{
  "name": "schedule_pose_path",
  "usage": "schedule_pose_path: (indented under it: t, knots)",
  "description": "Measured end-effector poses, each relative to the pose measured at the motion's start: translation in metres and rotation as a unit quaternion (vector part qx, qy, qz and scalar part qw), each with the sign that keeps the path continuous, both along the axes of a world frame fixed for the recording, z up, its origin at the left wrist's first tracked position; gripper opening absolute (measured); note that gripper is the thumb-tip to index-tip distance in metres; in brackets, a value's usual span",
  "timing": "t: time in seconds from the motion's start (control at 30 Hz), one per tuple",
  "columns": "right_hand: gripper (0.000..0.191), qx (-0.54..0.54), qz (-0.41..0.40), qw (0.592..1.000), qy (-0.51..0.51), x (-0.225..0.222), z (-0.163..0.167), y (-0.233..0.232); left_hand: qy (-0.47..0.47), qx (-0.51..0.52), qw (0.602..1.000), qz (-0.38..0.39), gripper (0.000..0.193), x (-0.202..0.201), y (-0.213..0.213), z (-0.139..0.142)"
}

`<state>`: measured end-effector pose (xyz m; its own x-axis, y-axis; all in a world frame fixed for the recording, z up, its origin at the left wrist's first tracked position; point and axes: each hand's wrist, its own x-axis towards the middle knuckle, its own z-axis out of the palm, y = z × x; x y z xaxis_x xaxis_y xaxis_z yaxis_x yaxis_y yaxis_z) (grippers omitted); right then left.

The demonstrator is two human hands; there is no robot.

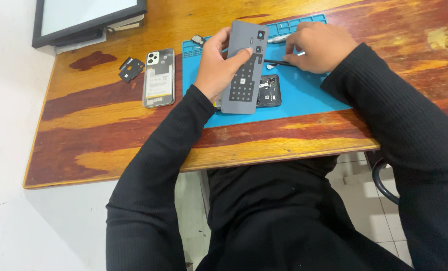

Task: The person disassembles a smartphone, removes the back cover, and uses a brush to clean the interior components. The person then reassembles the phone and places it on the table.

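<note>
Wooden desk [133,135], streaked red and yellow, bears a blue work mat [304,95]. Your left hand [219,62] grasps a grey phone back cover [245,65], raised and tilted above an opened phone body [270,90] lying on the mat. Your right hand [319,46], farther off, pinches a thin black tool [279,62] against the mat. Off the mat, leftward, lies a second phone [159,78], beside small black parts [131,69].
</note>
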<state>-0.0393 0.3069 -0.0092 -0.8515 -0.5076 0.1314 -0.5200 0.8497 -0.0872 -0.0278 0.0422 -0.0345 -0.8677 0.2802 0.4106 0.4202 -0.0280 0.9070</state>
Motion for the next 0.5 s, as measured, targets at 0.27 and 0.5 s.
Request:
schedule_pose_path:
  t: [0.27,0.5]
  knots:
    - [0.025,0.022,0.005,1.0,0.001,0.01,0.006,-0.013,-0.058,0.027,0.998,-0.02,0.033,0.002,0.0,0.003]
    - [0.023,0.021,-0.006,1.0,-0.021,0.009,0.004,-0.009,-0.116,0.06,0.991,-0.033,0.03,0.006,0.001,0.006]
